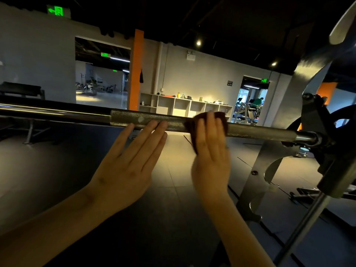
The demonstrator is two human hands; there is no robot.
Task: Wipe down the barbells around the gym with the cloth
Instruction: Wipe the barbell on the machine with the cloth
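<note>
Barbell, racked: your right hand presses the cloth flat onto knurling; left hand open, fingertips steadying the bar.

Person's body, as seen from lower frame: two bare forearms, no sleeves in view. Bare left hand, centre-left of frame; bare right hand, centre-right, slightly blurred. Nails short. Both wrists and fingers unadorned.

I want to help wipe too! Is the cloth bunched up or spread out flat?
Bunched up. The dark cloth is wrapped over the barbell under the right hand, with folds sticking out beside the fingers.
</note>
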